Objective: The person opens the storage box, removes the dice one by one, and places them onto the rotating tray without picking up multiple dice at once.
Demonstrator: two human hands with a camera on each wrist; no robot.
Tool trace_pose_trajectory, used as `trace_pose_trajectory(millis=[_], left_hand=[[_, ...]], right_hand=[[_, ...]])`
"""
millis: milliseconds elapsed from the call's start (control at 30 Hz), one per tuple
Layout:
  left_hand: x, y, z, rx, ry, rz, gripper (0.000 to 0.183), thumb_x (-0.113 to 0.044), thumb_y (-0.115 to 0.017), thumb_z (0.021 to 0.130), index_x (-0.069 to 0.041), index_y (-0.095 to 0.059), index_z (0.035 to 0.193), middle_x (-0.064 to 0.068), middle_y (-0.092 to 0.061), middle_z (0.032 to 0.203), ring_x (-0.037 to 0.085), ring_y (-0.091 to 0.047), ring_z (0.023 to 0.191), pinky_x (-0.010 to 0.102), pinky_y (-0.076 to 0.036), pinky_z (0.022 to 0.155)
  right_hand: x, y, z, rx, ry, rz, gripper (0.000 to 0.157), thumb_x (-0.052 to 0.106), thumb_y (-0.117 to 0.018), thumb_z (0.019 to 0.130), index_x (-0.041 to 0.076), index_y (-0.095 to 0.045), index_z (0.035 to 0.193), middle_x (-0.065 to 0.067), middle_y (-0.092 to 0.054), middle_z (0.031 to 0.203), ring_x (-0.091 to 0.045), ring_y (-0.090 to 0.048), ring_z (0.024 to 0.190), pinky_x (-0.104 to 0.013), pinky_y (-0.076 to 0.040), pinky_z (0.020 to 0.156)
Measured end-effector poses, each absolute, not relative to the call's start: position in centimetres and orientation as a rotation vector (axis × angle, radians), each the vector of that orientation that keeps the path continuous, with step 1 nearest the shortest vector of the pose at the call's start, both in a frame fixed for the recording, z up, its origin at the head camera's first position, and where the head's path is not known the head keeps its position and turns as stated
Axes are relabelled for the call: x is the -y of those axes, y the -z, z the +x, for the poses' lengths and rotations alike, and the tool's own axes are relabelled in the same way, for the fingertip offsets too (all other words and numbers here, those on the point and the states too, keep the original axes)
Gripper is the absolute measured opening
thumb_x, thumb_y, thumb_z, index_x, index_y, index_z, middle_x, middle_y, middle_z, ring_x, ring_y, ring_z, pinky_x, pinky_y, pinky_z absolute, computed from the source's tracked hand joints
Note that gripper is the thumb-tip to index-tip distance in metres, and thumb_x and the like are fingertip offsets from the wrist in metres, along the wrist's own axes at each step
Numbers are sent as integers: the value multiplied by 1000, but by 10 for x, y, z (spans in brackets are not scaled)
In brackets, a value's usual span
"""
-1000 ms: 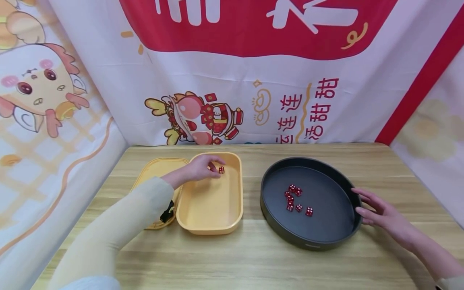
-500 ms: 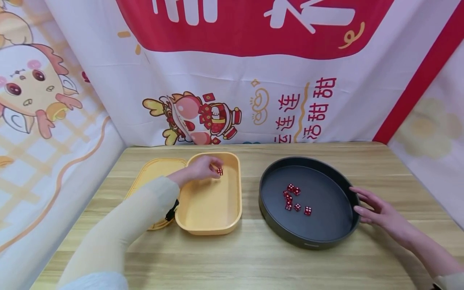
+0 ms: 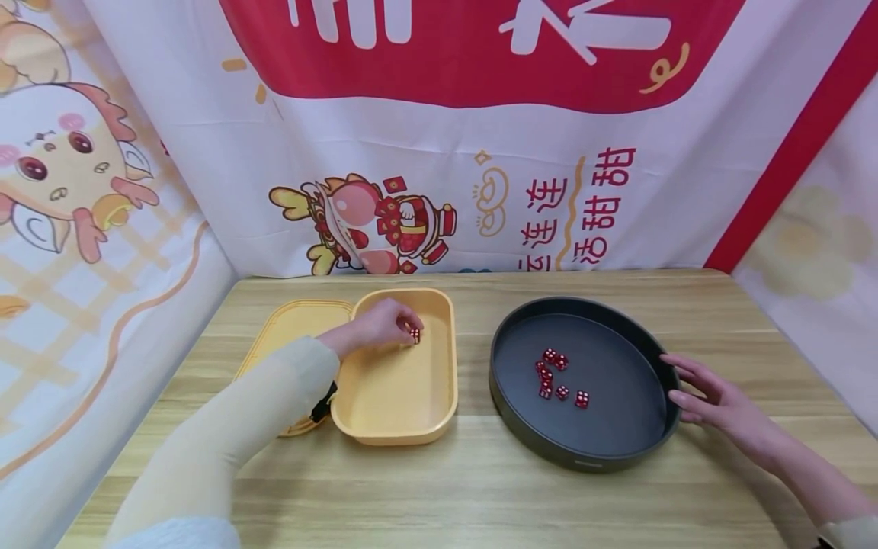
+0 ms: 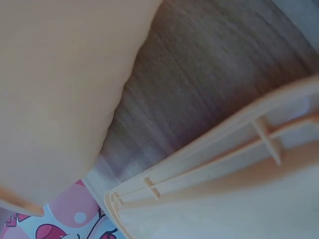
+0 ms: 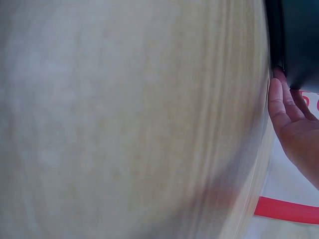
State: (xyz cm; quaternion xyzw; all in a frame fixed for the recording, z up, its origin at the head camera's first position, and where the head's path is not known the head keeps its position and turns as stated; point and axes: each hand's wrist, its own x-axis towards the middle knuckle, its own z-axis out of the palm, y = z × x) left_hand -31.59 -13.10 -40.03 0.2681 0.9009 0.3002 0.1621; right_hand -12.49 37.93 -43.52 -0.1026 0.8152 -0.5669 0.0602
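Note:
My left hand (image 3: 386, 323) is inside a yellow rectangular box (image 3: 401, 396), near its back. Between its fingertips shows a red die (image 3: 415, 335) with white pips; the palm is hidden, so further dice cannot be made out. A round dark pan (image 3: 624, 381) stands to the right, with several red dice (image 3: 546, 375) lying left of its middle. At the pan's right side my right hand (image 3: 734, 415) holds the rim, fingers over the edge and thumb nearer the front. The right wrist view shows that hand (image 5: 298, 127) against the dark wall.
The box's yellow lid (image 3: 295, 324) lies flipped open on the left, partly under my left sleeve (image 3: 254, 415). A black strap-like piece (image 3: 324, 404) is by the hinge side. Printed cloth (image 3: 425, 137) hangs behind the wooden table (image 3: 439, 496).
My left hand has closed its fingers around the die and shifted slightly toward the front of the box. The right hand and the dice in the pan have stayed in place.

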Motion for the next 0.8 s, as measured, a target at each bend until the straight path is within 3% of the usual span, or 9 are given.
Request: trace_pose_trajectory(millis=[500, 800], left_hand=[[137, 363, -297, -2561, -1018, 918, 22, -4, -73, 86, 0, -72, 107, 3, -72, 95, 16, -65, 84, 31, -53, 79], [126, 335, -282, -2541, -1030, 941, 23, -10, -72, 88, -5, -71, 111, 0, -70, 97, 16, -64, 86, 30, -55, 72]], right_hand=[[-378, 435, -125, -2467, 1717, -303, 54, 6, -49, 101, 14, -32, 152, 21, -36, 132, 16, -40, 113, -26, -53, 79], [-379, 435, -123, -2466, 1720, -293, 54, 7, -49, 101, 15, -31, 152, 20, -35, 132, 17, -39, 112, -26, -54, 79]])
